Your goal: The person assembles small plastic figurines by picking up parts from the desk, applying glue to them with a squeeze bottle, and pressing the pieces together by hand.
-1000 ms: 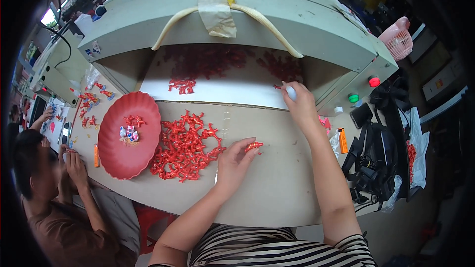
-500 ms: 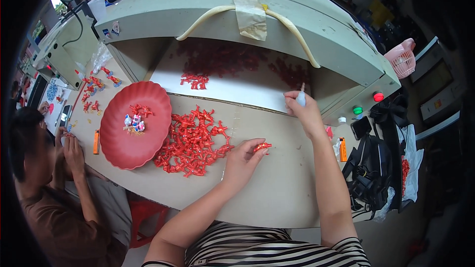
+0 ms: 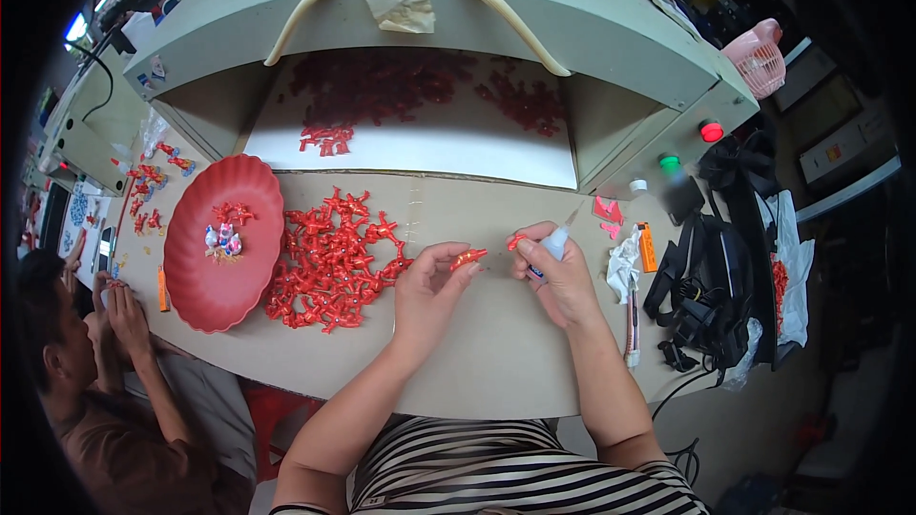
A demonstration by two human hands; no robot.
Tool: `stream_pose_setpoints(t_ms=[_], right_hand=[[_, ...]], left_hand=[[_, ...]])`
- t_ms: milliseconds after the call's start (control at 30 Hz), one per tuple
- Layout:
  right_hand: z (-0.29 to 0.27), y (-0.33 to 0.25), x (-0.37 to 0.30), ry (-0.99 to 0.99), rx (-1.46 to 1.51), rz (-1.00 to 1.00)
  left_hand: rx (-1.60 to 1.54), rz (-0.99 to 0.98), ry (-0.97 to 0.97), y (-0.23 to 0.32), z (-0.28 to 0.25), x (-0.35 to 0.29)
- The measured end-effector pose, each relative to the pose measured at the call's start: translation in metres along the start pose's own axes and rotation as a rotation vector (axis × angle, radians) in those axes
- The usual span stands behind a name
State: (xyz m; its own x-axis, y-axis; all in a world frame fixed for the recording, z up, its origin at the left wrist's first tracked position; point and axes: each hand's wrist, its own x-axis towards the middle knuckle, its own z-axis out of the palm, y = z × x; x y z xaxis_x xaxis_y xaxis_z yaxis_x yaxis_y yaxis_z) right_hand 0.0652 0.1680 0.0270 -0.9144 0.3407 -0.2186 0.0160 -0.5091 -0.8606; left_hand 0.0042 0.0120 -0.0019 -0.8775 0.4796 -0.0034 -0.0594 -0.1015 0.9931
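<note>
My left hand (image 3: 434, 291) is closed around a small red figurine (image 3: 466, 259) with gold marks, which pokes out past the thumb and forefinger. Facing it across a narrow gap, my right hand (image 3: 563, 291) pinches a small red piece (image 3: 516, 241) in its fingertips. A white squeeze bottle (image 3: 553, 242) with a thin needle tip is also tucked in the right hand, its tip pointing up and away. Left of my hands lies a heap of red plastic figurine parts (image 3: 329, 272). Beside the heap stands a red scalloped dish (image 3: 224, 300) holding a few red parts and some white-and-coloured figures.
A pale green cabinet (image 3: 649, 148) stands at the back, with more red parts (image 3: 326, 140) on its white floor. To the right lie pink scraps (image 3: 608, 215), crumpled tissue (image 3: 624, 262), an orange box (image 3: 648, 246) and a black bag (image 3: 706, 296). A co-worker (image 3: 95, 372) sits at left.
My right hand has come back from the cabinet opening toward my left hand, and a small red piece now shows in its fingertips. The head view has shifted, showing the tissue more fully.
</note>
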Motion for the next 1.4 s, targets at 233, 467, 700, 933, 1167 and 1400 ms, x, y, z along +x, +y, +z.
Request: stream_pose_setpoints(t_ms=[233,467,700,933,1167,1400], right_hand=[[-0.003,0.0,0.001,-0.003,-0.172,0.0],[0.0,0.002,-0.002,0.021,-0.434,-0.117],[0.003,0.001,-0.004,0.022,-0.478,-0.173],[0.002,0.005,-0.004,0.029,-0.455,-0.216],[0.005,0.003,-0.006,-0.024,-0.39,-0.194],[0.004,0.004,-0.005,-0.06,-0.381,-0.214]], left_hand=[[0.103,0.011,0.001,-0.002,0.001,-0.001],[0.067,0.0,0.007,0.001,0.003,-0.002],[0.012,-0.06,0.014,0.003,0.004,-0.004],[0.023,-0.06,0.009,0.006,0.004,-0.004],[0.038,-0.049,-0.033,0.005,0.003,-0.005],[-0.027,-0.061,-0.07,0.01,0.004,-0.005]])
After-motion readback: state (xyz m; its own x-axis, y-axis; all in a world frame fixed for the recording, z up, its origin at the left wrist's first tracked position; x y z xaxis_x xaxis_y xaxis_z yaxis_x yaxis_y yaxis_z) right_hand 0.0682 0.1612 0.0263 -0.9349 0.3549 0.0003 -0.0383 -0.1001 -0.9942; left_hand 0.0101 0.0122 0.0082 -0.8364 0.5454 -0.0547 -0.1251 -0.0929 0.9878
